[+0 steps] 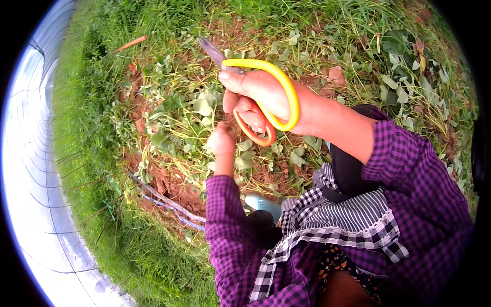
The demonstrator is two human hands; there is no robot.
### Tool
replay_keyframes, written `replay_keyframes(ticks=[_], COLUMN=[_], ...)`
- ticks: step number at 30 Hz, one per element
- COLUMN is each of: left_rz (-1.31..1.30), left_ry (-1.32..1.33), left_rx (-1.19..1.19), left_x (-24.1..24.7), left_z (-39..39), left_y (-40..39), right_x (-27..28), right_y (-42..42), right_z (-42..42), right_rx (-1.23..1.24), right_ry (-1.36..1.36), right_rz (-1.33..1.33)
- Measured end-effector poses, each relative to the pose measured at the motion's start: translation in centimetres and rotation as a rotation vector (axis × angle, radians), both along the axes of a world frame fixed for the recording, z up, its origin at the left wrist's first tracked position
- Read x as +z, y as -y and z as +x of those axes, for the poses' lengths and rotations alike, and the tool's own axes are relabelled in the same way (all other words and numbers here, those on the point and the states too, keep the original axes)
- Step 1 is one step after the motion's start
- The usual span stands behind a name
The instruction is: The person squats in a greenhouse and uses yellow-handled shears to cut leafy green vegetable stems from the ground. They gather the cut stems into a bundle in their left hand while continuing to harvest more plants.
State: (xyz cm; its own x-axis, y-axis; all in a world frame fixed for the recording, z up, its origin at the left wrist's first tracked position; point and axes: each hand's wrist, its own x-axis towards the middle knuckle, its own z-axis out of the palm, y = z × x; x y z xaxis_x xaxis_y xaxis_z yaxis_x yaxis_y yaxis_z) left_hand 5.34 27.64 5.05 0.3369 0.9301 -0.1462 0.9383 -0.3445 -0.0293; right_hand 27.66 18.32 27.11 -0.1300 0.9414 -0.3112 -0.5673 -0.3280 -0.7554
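Observation:
A pair of scissors (280, 82) with one yellow and one orange loop handle is in my right hand (264, 92). Its metal blades point to the upper left, and my hand passes through the handles. Just below, my left hand (221, 140) is curled close to the fingers of my right hand. Something small and brown, like a stem or root, shows between the two hands; I cannot tell which hand grips it. Around and beneath them lie leafy plants with long runners (167, 134) on reddish soil.
A light blue shoe (262, 205) shows below my hands. Thin hoses (172, 205) run along the soil at the lower left. An orange-brown stick (131, 43) lies in the grass at the upper left. Plastic sheeting (30, 161) curves along the left side, with thin sticks (101, 211) beside it.

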Motion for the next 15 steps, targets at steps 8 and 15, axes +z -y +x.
replay_keyframes(ticks=[8,15], left_rz=[0.031,-0.026], left_ry=[1.447,1.839], left_rx=[0.481,0.65], left_x=[21.8,19.1], left_z=[-5.5,-8.6], left_y=[6.1,11.1], right_x=[-0.5,-3.9], right_y=[0.9,3.6], right_z=[-2.5,-7.0], right_rx=[0.518,0.91], right_ry=[0.102,0.108], right_rz=[0.327,0.547])
